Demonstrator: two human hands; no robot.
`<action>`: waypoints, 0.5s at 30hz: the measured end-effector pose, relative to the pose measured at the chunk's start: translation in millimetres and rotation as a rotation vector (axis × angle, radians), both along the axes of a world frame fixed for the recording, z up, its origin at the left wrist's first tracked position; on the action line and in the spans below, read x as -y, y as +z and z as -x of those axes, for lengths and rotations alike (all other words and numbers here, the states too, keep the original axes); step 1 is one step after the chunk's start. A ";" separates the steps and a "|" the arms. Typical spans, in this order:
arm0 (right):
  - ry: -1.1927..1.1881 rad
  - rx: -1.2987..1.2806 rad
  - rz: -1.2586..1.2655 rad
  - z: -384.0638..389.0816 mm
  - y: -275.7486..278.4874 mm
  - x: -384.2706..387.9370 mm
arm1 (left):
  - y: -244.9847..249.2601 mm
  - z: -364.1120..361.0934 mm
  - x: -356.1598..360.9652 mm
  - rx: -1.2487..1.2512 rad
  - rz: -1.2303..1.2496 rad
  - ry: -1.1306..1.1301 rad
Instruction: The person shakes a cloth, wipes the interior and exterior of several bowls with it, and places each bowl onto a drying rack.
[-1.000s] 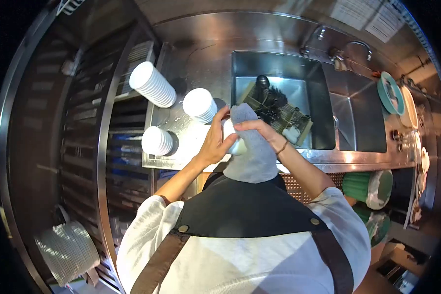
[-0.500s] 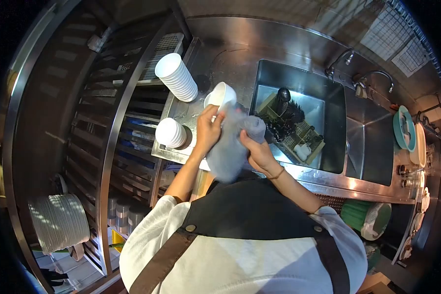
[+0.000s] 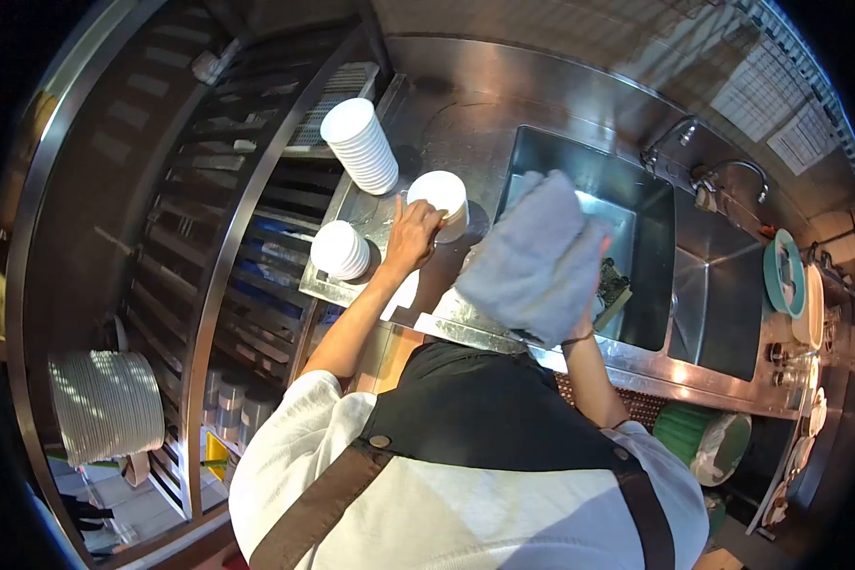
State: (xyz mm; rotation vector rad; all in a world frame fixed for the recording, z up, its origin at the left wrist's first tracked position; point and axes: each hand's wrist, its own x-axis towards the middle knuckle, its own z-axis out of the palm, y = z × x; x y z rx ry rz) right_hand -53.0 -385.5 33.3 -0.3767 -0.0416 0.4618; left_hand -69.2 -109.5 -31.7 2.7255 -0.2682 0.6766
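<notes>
My left hand (image 3: pixel 413 233) is at a white cup or bowl (image 3: pixel 439 195) that stands on the steel counter, with its fingers bent at the near left rim. A grey-blue cloth (image 3: pixel 532 256) hangs from my right hand (image 3: pixel 584 318), spread out over the near left part of the sink. Most of my right hand is hidden behind the cloth. Beyond my left hand leans a tall stack of white cups (image 3: pixel 359 145). A shorter white stack (image 3: pixel 339 250) is at the counter's left edge.
The left sink basin (image 3: pixel 636 218) holds a rack (image 3: pixel 614 290), mostly covered by the cloth. Two faucets (image 3: pixel 684 130) rise behind the basins. A slatted metal shelf (image 3: pixel 256 190) stands at left, with stacked plates (image 3: pixel 106 407) below. A teal basin (image 3: pixel 784 273) is far right.
The cloth has moved right, away from the cup, and is now spread open in my right hand. The cup now stands upright on the counter, with my left hand at its rim.
</notes>
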 end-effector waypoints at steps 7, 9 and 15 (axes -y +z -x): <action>-0.077 -0.124 0.091 -5.5 -17.1 17.1 | -4.2 82.6 -55.7 -0.070 0.091 0.718; -0.017 -0.077 0.156 -3.8 -17.0 12.3 | -17.1 103.4 -74.2 -0.174 0.131 0.800; 0.265 0.025 0.049 -10.9 0.3 -13.1 | -15.2 110.5 -85.8 -0.076 0.077 0.645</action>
